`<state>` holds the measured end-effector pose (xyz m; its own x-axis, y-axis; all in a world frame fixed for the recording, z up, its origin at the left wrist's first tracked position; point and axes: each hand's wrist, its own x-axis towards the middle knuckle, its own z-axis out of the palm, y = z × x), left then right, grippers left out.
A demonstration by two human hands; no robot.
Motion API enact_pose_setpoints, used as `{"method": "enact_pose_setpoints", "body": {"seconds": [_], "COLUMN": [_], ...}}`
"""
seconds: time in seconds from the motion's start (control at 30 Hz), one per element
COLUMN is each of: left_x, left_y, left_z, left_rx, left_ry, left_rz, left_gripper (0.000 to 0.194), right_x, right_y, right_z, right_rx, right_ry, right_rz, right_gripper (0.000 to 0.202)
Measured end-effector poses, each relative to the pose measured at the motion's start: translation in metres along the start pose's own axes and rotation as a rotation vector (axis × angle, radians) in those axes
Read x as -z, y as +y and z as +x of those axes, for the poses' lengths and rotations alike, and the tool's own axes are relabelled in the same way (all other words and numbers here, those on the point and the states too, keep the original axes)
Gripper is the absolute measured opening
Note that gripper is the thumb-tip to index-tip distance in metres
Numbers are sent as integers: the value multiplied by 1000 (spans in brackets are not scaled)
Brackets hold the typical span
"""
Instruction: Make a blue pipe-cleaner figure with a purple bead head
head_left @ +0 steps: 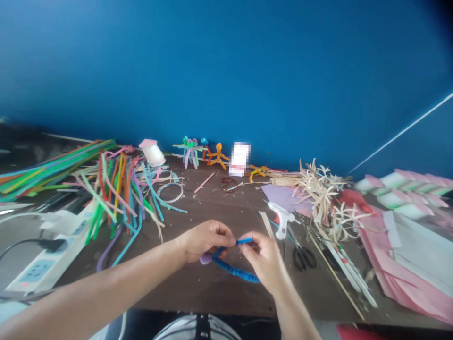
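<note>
Both hands are together over the front middle of the table. My left hand [208,241] pinches a blue pipe cleaner [236,270] between thumb and fingers. A thick, coiled-looking length of it curves below the fingers toward the right. Just below the left palm a purple fuzzy coil [205,258] shows; whether it is joined to the blue piece is hard to see. My right hand [260,255] is closed on the thin straight end of the blue pipe cleaner, which pokes out past its thumb. The fingertips of the two hands nearly meet.
Coloured pipe cleaners [120,189] and a power strip [53,255] lie left. Pipe-cleaner figures [218,156] stand near the wall. A white glue gun [282,218], black scissors [304,257], dried strips [318,189] and pink paper [399,278] lie right.
</note>
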<state>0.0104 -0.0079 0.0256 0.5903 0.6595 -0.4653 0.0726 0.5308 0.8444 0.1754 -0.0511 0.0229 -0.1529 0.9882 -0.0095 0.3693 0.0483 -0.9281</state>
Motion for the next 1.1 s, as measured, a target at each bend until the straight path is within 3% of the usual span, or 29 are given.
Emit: {"method": "enact_pose_setpoints", "body": {"seconds": [0.23,0.57,0.73,0.83,1.1], "left_x": [1,-6,-10,-11,-8], "left_y": [-4,-4,-4,-4,-7], "left_z": [1,-1,-2,-3,-4], "left_rx": [-22,-68,-154,-253,-499], "left_ry": [-48,41,162,271,521], "left_rz": [47,101,165,314,887], "left_gripper": [17,11,14,15,7], "right_x": [0,-2,-6,-11,-18], "right_y": [-3,-6,-3,0,-1], "right_z": [-2,-5,-5,-5,-10], "right_rx": [7,-13,-33,-5,113], "right_ry": [10,34,51,63,69], "right_rz": [-15,-41,-9,-13,-459], "right_gripper": [11,12,13,12,9]}}
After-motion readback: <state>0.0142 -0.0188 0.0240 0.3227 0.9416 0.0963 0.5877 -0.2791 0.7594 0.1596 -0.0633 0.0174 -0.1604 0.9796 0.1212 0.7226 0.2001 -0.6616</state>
